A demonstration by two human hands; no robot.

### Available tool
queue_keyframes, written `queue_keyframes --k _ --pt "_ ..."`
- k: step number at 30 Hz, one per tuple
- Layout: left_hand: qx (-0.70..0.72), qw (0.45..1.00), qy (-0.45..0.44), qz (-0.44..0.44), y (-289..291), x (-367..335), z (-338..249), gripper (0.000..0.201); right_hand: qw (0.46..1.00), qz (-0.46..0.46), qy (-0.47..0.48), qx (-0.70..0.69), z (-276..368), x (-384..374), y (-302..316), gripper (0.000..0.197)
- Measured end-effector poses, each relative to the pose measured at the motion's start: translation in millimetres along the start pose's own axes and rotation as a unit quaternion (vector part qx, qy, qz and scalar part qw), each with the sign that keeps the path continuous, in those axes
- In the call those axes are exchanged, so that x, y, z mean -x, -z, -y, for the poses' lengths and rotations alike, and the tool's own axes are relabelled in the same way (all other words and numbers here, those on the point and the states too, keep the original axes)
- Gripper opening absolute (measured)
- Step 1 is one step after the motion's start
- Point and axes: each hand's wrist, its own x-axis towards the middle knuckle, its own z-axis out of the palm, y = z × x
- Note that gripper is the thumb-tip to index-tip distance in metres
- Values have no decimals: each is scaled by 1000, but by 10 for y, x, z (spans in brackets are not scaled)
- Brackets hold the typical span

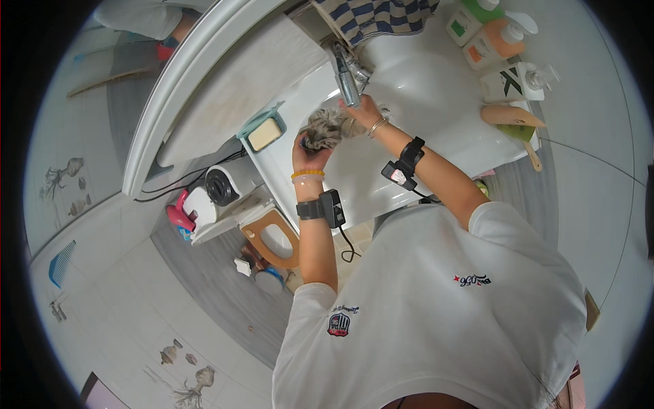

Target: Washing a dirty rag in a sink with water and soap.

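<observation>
The likeliest trouble is the grey cloth (323,129), bunched over the bowl of the white washbasin (436,123) just beside the chrome faucet (349,87): if it is wet and the grip loosens, it could slither into the bowl or catch on the spout. Splashing could reach the black strapped devices on the left (330,208) and right (402,174) forearms, and the left one's dangling cable could snag on the rim. A leftward swing might also knock the soap bar (265,134) from its teal dish (281,112).

Both forearms reach forward and converge over the basin, the left nearly straight up, the right slanting in from the right. The left hand (312,155) is curled around the cloth's near end; the right hand (368,114) is close by at the spout's tip, and whether its fingers grip cloth or touch metal I cannot tell
</observation>
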Motion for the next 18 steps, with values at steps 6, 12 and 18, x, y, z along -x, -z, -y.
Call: queue_keyframes --k 6,12,18 --pt "12 1000 9 -20 33 61 58 39 956 101 -222 -164 124 114 235 24" --pt "-41 990 105 87 147 -7 279 44 918 109 -240 -296 413 296 1163 26" --pt "-19 978 93 186 194 -167 832 52 976 26 -108 -185 749 574 1211 24"
